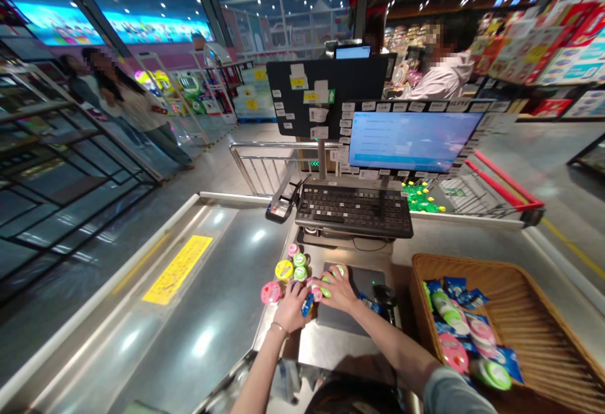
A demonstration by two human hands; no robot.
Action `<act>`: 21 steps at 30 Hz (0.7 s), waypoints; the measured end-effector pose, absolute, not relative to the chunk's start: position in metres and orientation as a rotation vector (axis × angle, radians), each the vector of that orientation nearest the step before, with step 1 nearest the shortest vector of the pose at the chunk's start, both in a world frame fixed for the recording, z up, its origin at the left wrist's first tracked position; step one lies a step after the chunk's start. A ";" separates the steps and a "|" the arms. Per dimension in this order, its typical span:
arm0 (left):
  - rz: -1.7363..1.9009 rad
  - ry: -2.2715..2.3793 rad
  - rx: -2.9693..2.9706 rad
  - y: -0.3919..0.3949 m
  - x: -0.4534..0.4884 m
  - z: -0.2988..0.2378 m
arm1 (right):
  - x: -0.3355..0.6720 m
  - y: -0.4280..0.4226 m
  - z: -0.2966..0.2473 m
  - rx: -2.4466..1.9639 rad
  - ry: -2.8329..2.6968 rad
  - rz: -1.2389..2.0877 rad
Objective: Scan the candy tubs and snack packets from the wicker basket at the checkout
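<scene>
My left hand (290, 309) is closed around a small blue packet (307, 304) at the near edge of the metal counter. To its right, my right hand (338, 289) curls its fingers over small round containers with green lids (326, 289). A pink-and-white container (314, 289) sits between the two hands. Beyond my left hand stand a yellow-lidded tub (284, 270), green-lidded tubs (299, 265) and a small pink one (293, 249). A larger pink-lidded tub (270, 292) is at the left. My fingers partly hide what they hold.
A wicker basket (534, 300) at the right holds several blue packets and round tubs. Behind the hands are a keyboard (354, 209), a card terminal (280, 207) and a monitor (411, 140). A shopping cart (503, 181) stands beyond the counter. Other people are farther back.
</scene>
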State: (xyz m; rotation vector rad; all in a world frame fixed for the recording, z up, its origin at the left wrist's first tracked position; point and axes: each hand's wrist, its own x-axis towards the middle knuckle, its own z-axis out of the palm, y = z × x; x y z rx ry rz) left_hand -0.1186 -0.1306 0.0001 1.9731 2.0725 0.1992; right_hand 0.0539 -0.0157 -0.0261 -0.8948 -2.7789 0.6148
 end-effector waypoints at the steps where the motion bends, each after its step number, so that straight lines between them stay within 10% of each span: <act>1: 0.234 2.081 1.988 -0.132 -0.119 -0.001 | 0.054 -0.015 -0.026 -0.890 -2.774 0.617; 21: 0.317 2.160 1.937 -0.135 -0.119 -0.006 | 0.037 -0.012 -0.014 -0.818 -2.804 0.695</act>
